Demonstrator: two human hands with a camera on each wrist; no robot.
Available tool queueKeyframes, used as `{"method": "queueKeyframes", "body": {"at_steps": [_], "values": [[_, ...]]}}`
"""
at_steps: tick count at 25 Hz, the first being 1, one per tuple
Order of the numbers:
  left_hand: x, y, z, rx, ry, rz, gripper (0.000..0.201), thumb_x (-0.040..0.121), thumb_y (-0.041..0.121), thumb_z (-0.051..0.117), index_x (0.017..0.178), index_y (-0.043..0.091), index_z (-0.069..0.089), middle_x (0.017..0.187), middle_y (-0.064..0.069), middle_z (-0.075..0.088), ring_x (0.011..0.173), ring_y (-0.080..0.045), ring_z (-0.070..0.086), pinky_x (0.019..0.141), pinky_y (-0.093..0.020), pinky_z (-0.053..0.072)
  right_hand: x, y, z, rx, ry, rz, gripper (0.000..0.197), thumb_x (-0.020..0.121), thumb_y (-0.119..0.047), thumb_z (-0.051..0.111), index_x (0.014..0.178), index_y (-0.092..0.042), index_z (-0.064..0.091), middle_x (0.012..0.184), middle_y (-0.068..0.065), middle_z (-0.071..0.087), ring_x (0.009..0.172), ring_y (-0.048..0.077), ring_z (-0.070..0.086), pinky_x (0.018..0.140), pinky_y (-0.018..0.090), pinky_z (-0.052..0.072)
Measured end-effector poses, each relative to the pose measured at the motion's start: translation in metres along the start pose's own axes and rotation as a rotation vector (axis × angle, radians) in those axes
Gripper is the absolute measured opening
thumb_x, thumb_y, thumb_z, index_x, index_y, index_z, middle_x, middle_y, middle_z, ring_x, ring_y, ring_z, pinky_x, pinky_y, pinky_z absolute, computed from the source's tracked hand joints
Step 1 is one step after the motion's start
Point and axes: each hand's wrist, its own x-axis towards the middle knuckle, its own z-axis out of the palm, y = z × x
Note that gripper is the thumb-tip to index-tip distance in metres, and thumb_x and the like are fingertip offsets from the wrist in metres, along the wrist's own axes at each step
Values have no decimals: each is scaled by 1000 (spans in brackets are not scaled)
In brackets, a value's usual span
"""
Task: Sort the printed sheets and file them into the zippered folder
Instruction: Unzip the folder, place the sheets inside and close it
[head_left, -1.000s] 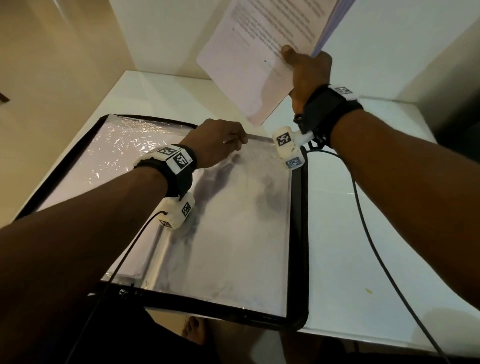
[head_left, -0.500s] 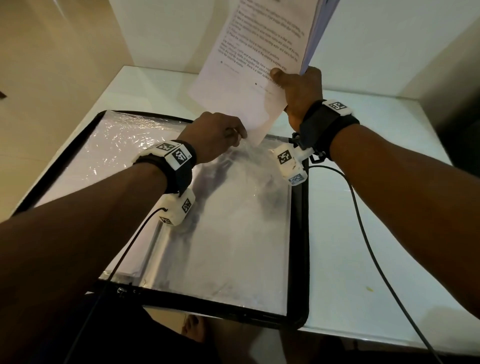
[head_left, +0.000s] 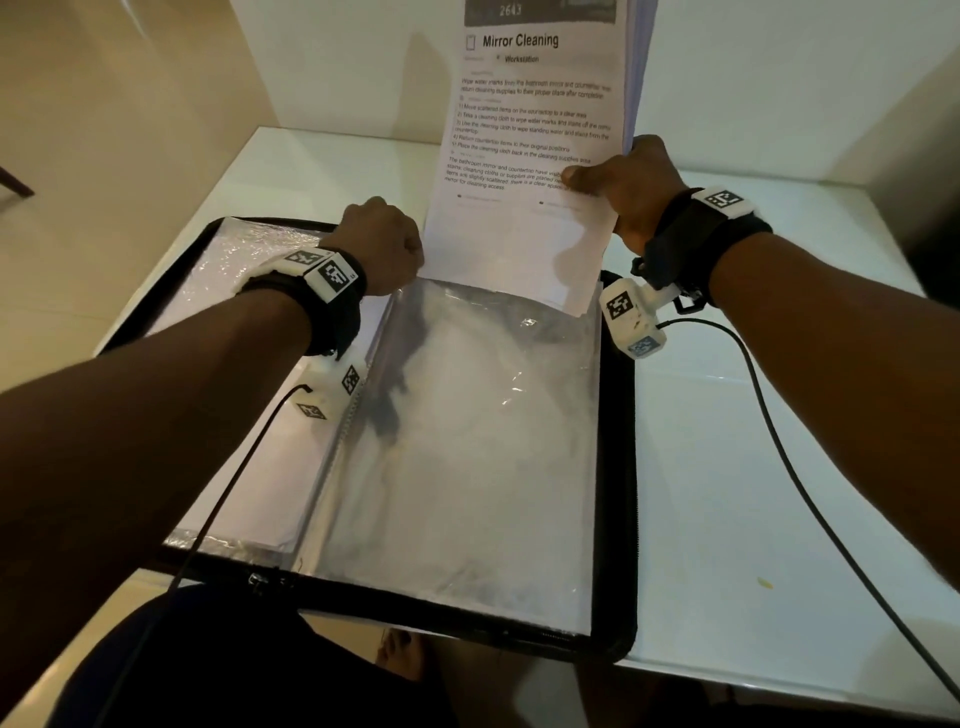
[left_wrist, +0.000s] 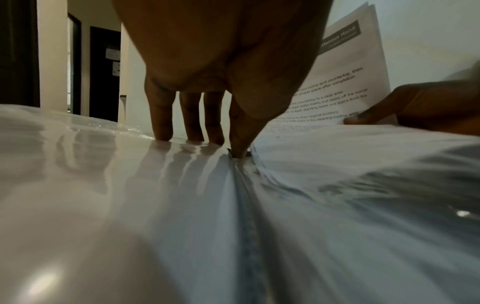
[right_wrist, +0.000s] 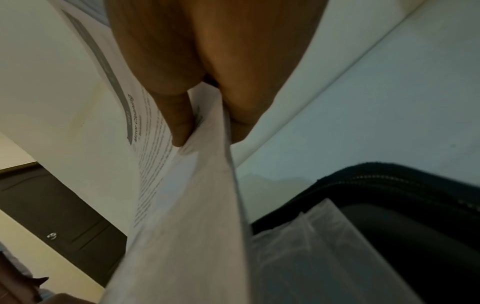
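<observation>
A printed sheet (head_left: 524, 171) headed "Mirror Cleaning" is held upright over the far edge of the open zippered folder (head_left: 615, 467). Its bottom edge is tucked into the top of a clear plastic sleeve (head_left: 467, 441) on the folder's right side. The sheet is pinched at its right edge by the right hand (head_left: 623, 192), thumb on the front and fingers behind. More sheets (right_wrist: 228, 164) are held behind it in the same grip. The left hand (head_left: 382, 244) is set just left of the sheet, at the sleeve's top left corner. Its fingertips (left_wrist: 163, 131) are pressed down on the plastic there. Whether the sleeve's edge is pinched cannot be told. The folder is laid flat on the white bench (head_left: 779, 467).
</observation>
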Motion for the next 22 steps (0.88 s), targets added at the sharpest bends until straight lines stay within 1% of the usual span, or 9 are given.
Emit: {"method": "queueKeyframes", "body": {"at_steps": [2, 4, 5, 9, 11, 14, 16, 18, 22], "values": [[5, -2, 1, -10, 11, -2, 22, 92, 12, 62, 104, 10, 81, 115, -20, 68, 106, -41, 64, 93, -42, 54, 6, 5, -1, -29, -41, 43, 59, 74, -1, 85, 127, 4, 60, 119, 17, 71, 101, 33, 73, 85, 51, 62], [8, -3, 1, -27, 13, -13, 21, 91, 6, 63, 103, 5, 81, 110, -20, 70, 102, -39, 65, 81, -35, 50, 9, 13, -2, -63, -107, 92, 79, 61, -10, 92, 131, 3, 56, 123, 17, 70, 103, 33, 73, 83, 51, 62], [10, -5, 1, -23, 17, -14, 21, 92, 6, 63, 103, 2, 80, 108, -21, 71, 101, -40, 65, 79, -35, 48, 7, 15, -1, -89, -133, 106, 82, 58, -12, 93, 131, 3, 57, 122, 16, 70, 103, 33, 73, 84, 50, 62], [8, -4, 5, 22, 47, -70, 21, 95, 16, 58, 90, -3, 65, 100, -25, 58, 102, -48, 61, 87, -47, 53, -4, 24, 4, -133, -194, 101, 51, 77, -1, 84, 125, 2, 66, 117, 15, 74, 101, 32, 74, 88, 48, 61], [4, 5, 6, 31, 64, -81, 23, 92, 21, 62, 97, -1, 64, 110, -25, 52, 107, -48, 56, 92, -51, 53, -5, 26, 5, -218, -167, 84, 48, 79, -6, 84, 123, 0, 68, 115, 14, 74, 99, 33, 74, 88, 50, 61], [-4, 31, 10, -109, 29, 139, 25, 91, 31, 67, 109, 16, 73, 128, -19, 51, 122, -43, 50, 105, -51, 46, -5, 18, 10, -284, -150, 84, 47, 78, -11, 85, 121, -2, 69, 115, 13, 74, 99, 34, 74, 87, 51, 61], [-5, 51, 16, -177, -24, 282, 32, 94, 40, 67, 121, 22, 68, 131, -11, 52, 127, -34, 48, 110, -48, 41, -5, 12, 12, -269, -152, 104, 45, 81, -9, 81, 123, -3, 67, 115, 13, 73, 100, 33, 73, 86, 51, 62], [0, 68, 20, -223, -28, 317, 36, 97, 41, 66, 127, 22, 62, 123, -3, 52, 121, -27, 52, 107, -44, 44, -6, 5, 13, -248, -177, 137, 46, 82, -7, 74, 127, -5, 64, 117, 12, 72, 101, 34, 73, 87, 52, 61], [10, 87, 23, -173, 25, 335, 20, 98, 32, 68, 114, 20, 68, 113, -2, 50, 112, -28, 55, 97, -51, 50, -11, 1, 11, -210, -205, 193, 46, 86, -9, 63, 132, -12, 59, 116, 9, 74, 102, 31, 73, 90, 50, 60]]}}
